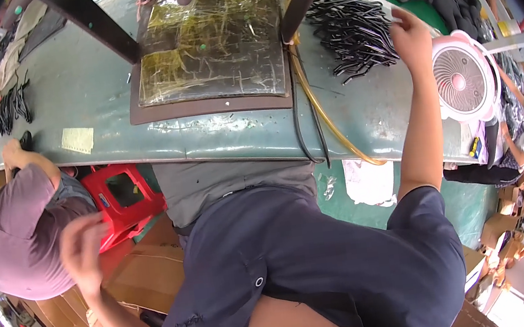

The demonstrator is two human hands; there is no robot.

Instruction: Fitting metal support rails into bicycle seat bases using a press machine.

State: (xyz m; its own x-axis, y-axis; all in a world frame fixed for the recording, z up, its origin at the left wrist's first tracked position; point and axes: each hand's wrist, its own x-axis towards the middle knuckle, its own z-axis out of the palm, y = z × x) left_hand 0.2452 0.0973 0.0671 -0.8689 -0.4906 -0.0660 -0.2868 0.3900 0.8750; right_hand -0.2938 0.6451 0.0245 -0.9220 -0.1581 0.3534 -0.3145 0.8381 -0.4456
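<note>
My right hand (pixel 412 40) reaches over the right side of the table, at the edge of a pile of thin, bent black strips (pixel 351 35). Its fingers are curled together; what they hold, if anything, is too small to make out. My left hand (pixel 83 254) is raised off the table at the lower left, a little blurred, with its fingers loosely apart and nothing seen in them. Between my hands, under a dark metal frame, lies a flat plate (pixel 209 52) with worn yellowish tape on a brown board (pixel 209 107).
A pink fan (pixel 458 79) stands right of my right forearm. A yellow hose (pixel 320 107) and dark cables cross the green table (pixel 206 137). At left, a person (pixel 21 226) sits by a red stool (pixel 123 193), with more black strips (pixel 11 106) beyond. Cardboard (pixel 147 269) lies below.
</note>
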